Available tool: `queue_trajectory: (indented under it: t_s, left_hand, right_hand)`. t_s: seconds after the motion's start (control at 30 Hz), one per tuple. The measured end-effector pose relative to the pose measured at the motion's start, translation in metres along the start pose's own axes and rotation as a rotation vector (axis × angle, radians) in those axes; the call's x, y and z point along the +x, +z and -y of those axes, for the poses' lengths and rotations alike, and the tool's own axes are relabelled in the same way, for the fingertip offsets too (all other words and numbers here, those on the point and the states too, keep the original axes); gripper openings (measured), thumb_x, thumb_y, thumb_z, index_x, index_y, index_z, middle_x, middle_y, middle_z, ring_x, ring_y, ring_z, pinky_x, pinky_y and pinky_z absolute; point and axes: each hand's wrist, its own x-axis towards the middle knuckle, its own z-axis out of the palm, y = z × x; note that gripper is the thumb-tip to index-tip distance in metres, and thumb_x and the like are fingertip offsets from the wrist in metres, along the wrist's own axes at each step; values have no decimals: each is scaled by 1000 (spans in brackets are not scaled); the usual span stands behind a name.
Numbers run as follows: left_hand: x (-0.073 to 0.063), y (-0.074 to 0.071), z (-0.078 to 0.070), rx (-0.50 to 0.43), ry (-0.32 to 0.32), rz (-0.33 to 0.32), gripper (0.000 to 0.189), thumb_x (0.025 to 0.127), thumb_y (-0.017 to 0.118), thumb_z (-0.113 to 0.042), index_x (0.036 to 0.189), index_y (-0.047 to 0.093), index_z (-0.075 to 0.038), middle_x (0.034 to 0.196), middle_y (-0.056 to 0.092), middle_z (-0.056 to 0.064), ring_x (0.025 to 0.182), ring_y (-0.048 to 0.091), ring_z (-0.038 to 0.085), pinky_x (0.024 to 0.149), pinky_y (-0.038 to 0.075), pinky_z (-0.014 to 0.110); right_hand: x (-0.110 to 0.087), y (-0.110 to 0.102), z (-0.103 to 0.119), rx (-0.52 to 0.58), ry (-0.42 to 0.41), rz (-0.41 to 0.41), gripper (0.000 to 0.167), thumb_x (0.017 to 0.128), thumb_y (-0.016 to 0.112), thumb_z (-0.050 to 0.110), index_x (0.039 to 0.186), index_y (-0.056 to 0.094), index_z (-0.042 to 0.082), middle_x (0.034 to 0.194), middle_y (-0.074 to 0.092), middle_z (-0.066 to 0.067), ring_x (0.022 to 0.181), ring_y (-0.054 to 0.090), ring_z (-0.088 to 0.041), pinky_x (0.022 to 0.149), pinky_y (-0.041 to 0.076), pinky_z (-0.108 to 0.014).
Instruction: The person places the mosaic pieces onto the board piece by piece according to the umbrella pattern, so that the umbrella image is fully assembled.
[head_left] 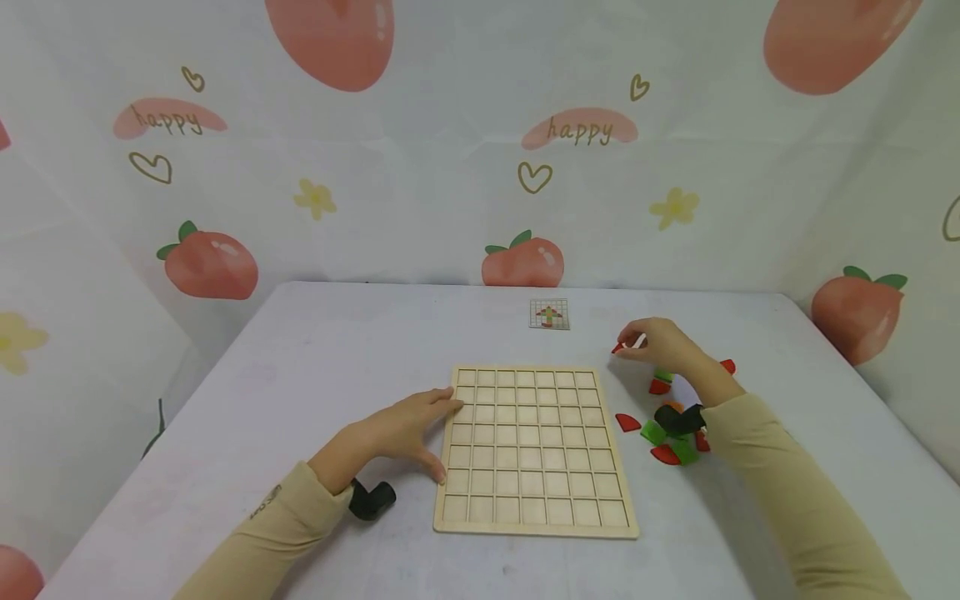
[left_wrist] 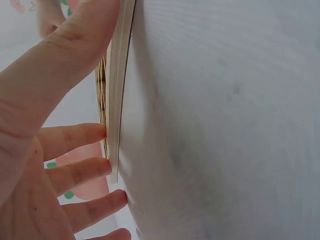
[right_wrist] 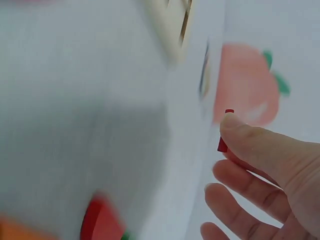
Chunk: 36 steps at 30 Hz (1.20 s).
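Note:
A pale wooden grid board [head_left: 536, 458] with rows of square cells lies flat on the table. Along its left edge rests my left hand [head_left: 405, 427], thumb and fingers spread against the side; the left wrist view shows the thumb and fingertips at the board's edge [left_wrist: 118, 95]. To the right of the board's far corner, my right hand [head_left: 660, 343] pinches a small red piece [right_wrist: 223, 145] between thumb and forefinger, above the table. Most of that piece is hidden by the thumb. Beneath and nearer than this hand lie loose red quarter-round pieces [head_left: 627, 422] and green pieces [head_left: 686, 452].
A small card [head_left: 549, 314] printed with a coloured figure on a grid lies beyond the board. An orange piece [head_left: 672, 406] sits partly behind the black band [head_left: 678, 419] on the right wrist. A printed cloth [head_left: 420, 167] hangs behind the table.

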Motion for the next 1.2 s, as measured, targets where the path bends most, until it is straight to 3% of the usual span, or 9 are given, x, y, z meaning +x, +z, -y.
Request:
queue_trajectory:
  t_s: [0.33,0.67,0.87,1.2]
  left_hand:
    - [0,1,-2,15,-25,3,100,62,84,-40,141,37,-1,151,27,23,139,29,39,113,28,51]
    - [-1,0,-1,-7,-4,-6,100,62,84,-41,140,37,1,150,28,25,138,29,41,113,28,51]
    - [-4,-2,-2,-27,46,-21,102,61,81,-49,138,38,2,148,30,27,136,31,43,111,30,53]
    - [-3,-1,-2,-2,12,-7,100,62,83,-40,140,37,1,150,28,25,137,29,42,111,29,53]
  right_hand:
    - [4,24,53,62,-100,88,17,84,68,17,94,66,4,87,65,-7,72,57,-15,65,48,-25]
    - [9,54,86,99,-208,134,14,83,70,19,90,67,7,79,65,-2,68,59,-11,65,49,-22]
    - [11,62,97,79,-213,130,17,82,72,22,90,68,8,78,66,-2,67,57,-9,63,47,-21]
    - [14,71,106,21,-181,140,13,83,71,20,89,68,10,79,64,-1,70,54,-10,62,46,-22]
